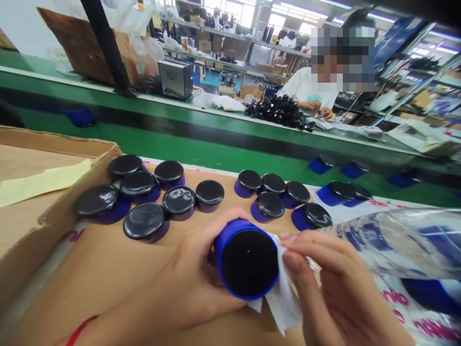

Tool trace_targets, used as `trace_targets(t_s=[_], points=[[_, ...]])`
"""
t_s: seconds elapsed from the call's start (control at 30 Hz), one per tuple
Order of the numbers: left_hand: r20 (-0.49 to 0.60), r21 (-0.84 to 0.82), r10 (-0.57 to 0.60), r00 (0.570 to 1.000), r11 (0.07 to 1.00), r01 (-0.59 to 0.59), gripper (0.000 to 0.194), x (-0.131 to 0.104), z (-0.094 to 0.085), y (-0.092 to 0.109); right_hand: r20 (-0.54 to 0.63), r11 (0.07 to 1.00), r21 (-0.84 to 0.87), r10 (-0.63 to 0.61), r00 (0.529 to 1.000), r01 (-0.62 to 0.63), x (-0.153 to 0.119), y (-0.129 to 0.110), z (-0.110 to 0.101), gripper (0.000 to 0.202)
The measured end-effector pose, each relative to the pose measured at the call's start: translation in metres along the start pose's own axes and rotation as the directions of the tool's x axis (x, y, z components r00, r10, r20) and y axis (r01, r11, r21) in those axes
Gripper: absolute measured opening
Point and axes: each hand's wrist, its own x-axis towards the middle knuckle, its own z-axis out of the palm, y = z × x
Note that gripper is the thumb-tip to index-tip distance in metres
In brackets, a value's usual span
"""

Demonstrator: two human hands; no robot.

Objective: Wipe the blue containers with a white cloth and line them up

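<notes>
My left hand [201,264] is wrapped round a blue cup-like part [248,263] whose round black face is turned toward me. A white cloth [284,293] is pinched between the thumb and fingers of my right hand [324,269], touching the part's right edge. Behind my hands, several blue parts with glossy black tops stand on the brown cardboard, among them one at the left [96,201] and one in the middle [268,205].
A clear plastic bottle [399,240] lies at the right. An open cardboard box [79,180] is at the left. Beyond runs a green conveyor [201,149] carrying blue parts. Across it, a person [306,81] works near a heap of black pieces [279,110].
</notes>
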Motion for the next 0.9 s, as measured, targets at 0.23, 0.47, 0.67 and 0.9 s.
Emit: trace_targets(t_s=[0.23,0.47,0.67,0.9], points=[[0.114,-0.410,-0.043,0.992,0.908,0.087,0.083,0.002,-0.001,-0.001,-0.036,0.903,0.249,0.371,0.928,-0.351,0.012,0.004,0.003,0.010],[0.207,-0.723,-0.229,0.951,0.620,0.307,0.061,-0.004,-0.007,0.009,0.117,0.706,0.543,0.473,0.873,-0.455,0.003,0.008,0.014,0.010],[-0.013,-0.548,-0.203,0.979,0.821,0.163,0.056,-0.005,0.007,0.011,0.220,0.399,0.791,0.521,0.825,-0.463,-0.016,0.003,0.034,0.009],[-0.042,-0.269,0.074,0.996,0.959,-0.083,0.067,-0.007,0.005,-0.012,0.117,0.284,0.857,0.707,0.698,-0.431,-0.014,-0.031,0.037,0.024]])
